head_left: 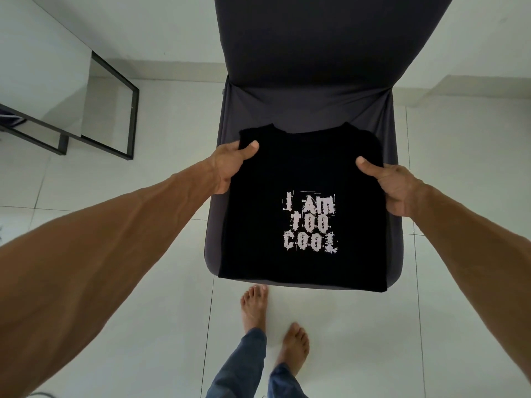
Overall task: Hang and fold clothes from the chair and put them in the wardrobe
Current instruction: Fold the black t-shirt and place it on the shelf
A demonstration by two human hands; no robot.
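White distressed lettering reads "I AM TOO COOL" in three stacked lines across the front of the folded black T-shirt [304, 202], sitting just right of the shirt's middle and below its collar.

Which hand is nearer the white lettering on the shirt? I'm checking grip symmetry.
Right. The right hand grips the black T-shirt at its right edge, just above and beside the white lettering; the left hand grips the left edge higher up, farther away.
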